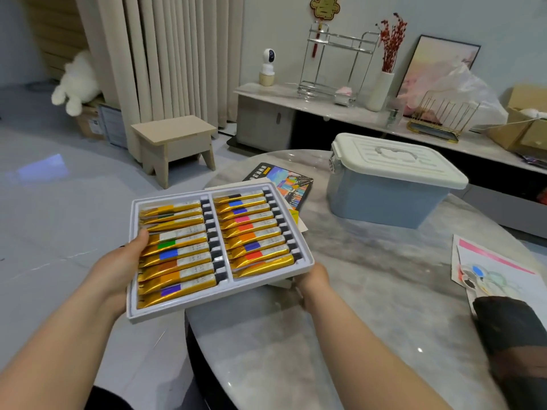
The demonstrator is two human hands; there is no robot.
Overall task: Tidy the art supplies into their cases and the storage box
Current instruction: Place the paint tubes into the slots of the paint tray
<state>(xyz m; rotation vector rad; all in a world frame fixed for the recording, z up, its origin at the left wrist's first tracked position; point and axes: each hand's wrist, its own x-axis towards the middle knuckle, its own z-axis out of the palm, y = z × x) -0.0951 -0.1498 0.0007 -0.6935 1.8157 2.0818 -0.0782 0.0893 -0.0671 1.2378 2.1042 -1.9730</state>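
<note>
The left hand (124,261) grips the left rim of a white tray (225,291) of gold paint tubes (180,255), thumb on top. The right hand (313,279) is beneath the tray's near right corner; its fingers are hidden, so its grasp cannot be told. The tray hangs tilted over the marble tabletop's (355,291) left edge. The lidded blue storage box (384,196) stands at the far edge, with the printed paint case (284,182) just beyond the tray.
</note>
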